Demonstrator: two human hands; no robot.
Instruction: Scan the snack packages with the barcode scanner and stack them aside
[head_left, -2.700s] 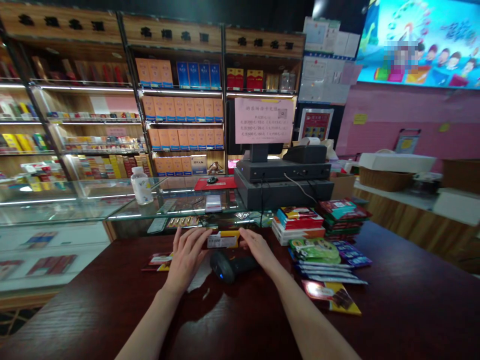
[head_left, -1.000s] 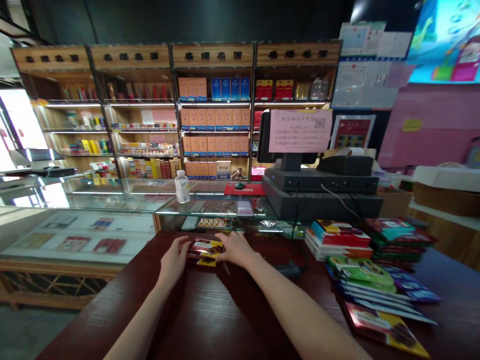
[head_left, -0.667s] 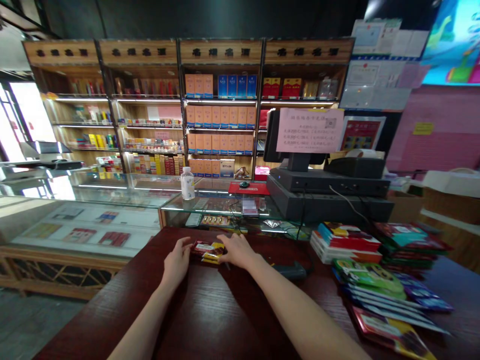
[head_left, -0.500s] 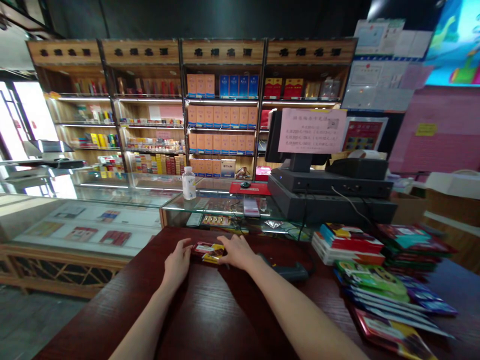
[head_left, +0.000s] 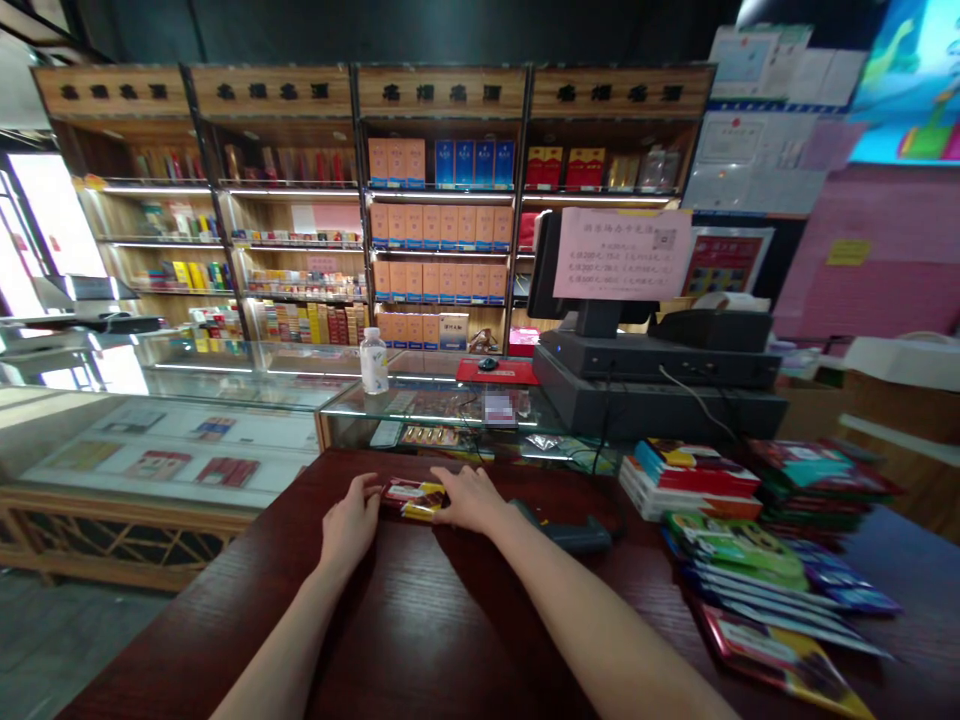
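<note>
A small red and yellow snack packet [head_left: 411, 498] lies flat on the dark wooden table [head_left: 420, 620], between my two hands. My left hand [head_left: 351, 520] is closed at its left end, fingers bent around the edge. At the right end my right hand [head_left: 471, 498] grips it between thumb and fingers, covering the corner. Just right of my right wrist rests a dark handheld scanner [head_left: 574, 535], partly hidden by the forearm. A similar red and yellow packet [head_left: 780, 655] lies at the lower right, beside a fanned stack of green packets [head_left: 739, 550].
Stacked boxes [head_left: 694, 480] and a pile of dark red packets [head_left: 817, 480] stand on the right. Behind the table, a glass counter [head_left: 420, 405] holds a white bottle [head_left: 373, 362], a red mat [head_left: 517, 372] and a cash register monitor [head_left: 544, 265]. Stocked shelves line the wall.
The view has shifted slightly. Both hands stay at the ends of the packet, which lies in about the same place on the table.
</note>
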